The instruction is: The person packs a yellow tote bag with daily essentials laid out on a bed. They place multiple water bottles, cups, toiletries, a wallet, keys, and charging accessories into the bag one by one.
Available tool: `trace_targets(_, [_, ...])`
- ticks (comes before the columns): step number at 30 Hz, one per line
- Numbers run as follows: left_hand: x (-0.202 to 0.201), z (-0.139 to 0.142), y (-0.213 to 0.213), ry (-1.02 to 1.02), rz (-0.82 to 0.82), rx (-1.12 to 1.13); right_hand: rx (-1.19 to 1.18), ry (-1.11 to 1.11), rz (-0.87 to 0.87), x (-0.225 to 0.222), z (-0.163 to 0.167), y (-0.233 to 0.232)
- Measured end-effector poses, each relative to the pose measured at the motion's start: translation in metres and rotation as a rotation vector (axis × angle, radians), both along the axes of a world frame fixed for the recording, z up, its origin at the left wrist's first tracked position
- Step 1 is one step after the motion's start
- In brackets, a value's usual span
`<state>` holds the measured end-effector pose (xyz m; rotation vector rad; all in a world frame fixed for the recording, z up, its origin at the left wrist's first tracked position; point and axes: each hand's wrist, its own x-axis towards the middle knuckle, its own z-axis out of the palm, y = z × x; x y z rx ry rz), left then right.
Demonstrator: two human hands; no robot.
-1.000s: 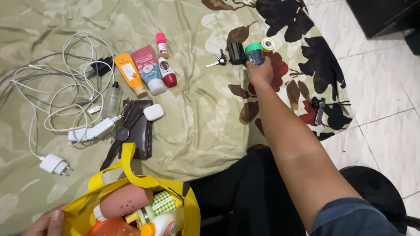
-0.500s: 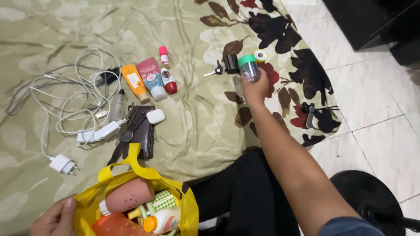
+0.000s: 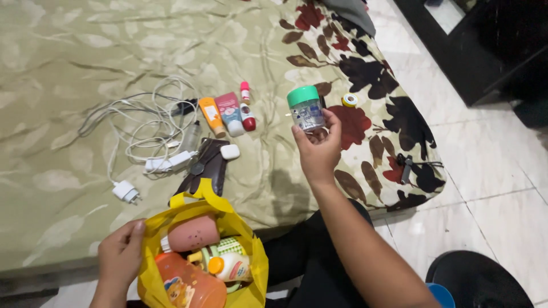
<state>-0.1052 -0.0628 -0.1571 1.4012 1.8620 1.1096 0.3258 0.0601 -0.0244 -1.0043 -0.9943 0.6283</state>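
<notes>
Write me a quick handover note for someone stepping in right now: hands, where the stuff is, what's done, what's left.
Right hand: holds the small green-capped jar up above the bed sheet.
Left hand: grips the rim of the yellow bag.
Done: bottles, including an orange bottle, are in the bag.
Left: the jar is not in the bag; tubes, white cables, a charger plug and a dark wallet lie on the sheet.
</notes>
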Motion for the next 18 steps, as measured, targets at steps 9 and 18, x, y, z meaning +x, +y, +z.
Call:
trace_targets(9, [0.016, 0.001, 0.011, -0.112, 0.001, 0.013, 0.206, 0.176, 0.201, -0.070, 0.074, -0.054])
trace_targets(18, [0.024, 0.007, 0.016, -0.081, -0.028, 0.059, 0.277, 0.061, 0.202, -0.109, 0.098, -0.082])
